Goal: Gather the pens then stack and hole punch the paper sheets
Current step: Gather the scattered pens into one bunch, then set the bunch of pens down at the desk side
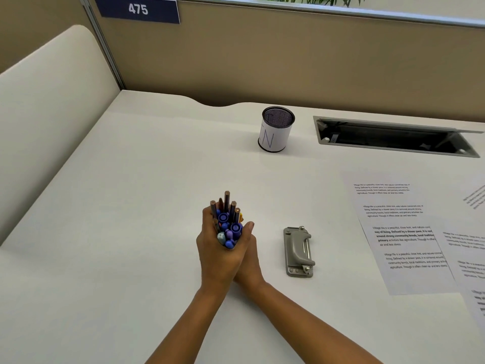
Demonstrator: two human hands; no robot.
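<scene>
As left hand (pixel 212 254) and right hand (pixel 250 261) grip pens (pixel 227 219) (upright), punch (pixel 299 252) lies near.

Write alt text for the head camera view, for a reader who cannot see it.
A person's left hand and right hand clasp an upright bundle of pens at a white desk. A grey hole punch lies to their right, printed paper sheets spread farther right, and a mesh pen cup stands behind.
</scene>
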